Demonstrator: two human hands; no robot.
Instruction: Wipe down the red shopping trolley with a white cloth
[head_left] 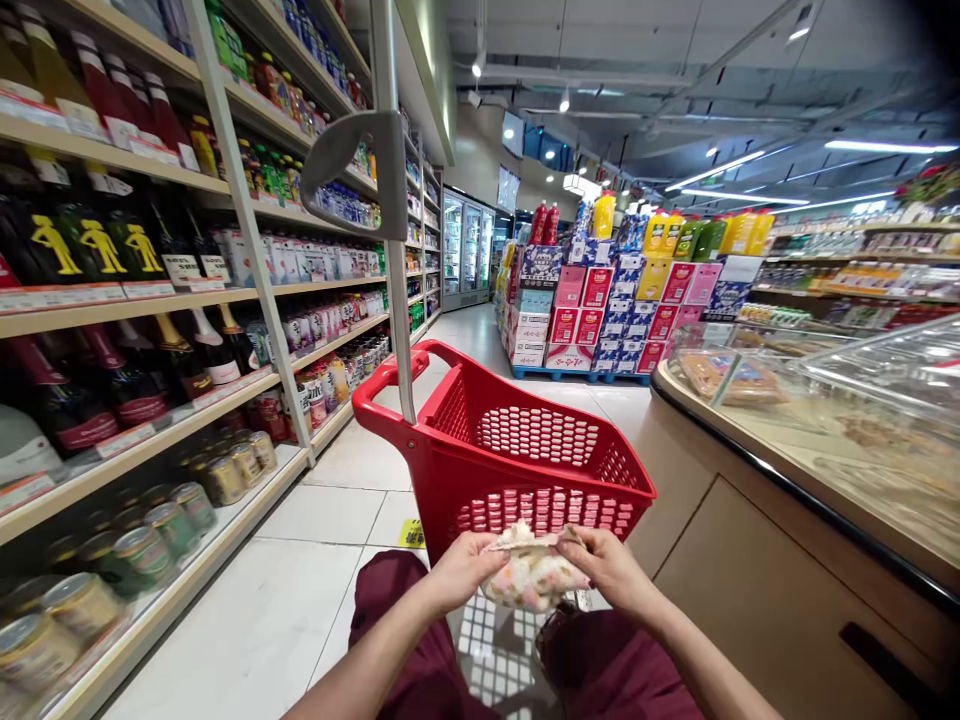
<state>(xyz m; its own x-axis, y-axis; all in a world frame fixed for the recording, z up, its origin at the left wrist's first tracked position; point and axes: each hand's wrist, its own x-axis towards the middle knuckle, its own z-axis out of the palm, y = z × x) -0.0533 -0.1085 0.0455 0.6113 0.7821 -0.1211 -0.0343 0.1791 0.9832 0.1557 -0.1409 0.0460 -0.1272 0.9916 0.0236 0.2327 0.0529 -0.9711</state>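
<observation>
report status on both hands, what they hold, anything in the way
Left hand and right hand: both gripping soft cream-and-pink patterned cloth item near its upper edge. Cloth item crumpled between them. Red perforated plastic shopping cart just beyond; nothing seen blocking hands.

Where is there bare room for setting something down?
Floor tiles show bare between the left shelves and the red cart, around a yellow sign. Crowded: those shelves, with bottles and cans, and the cart's near side, where the left hand and right hand hold patterned cloth.
</observation>
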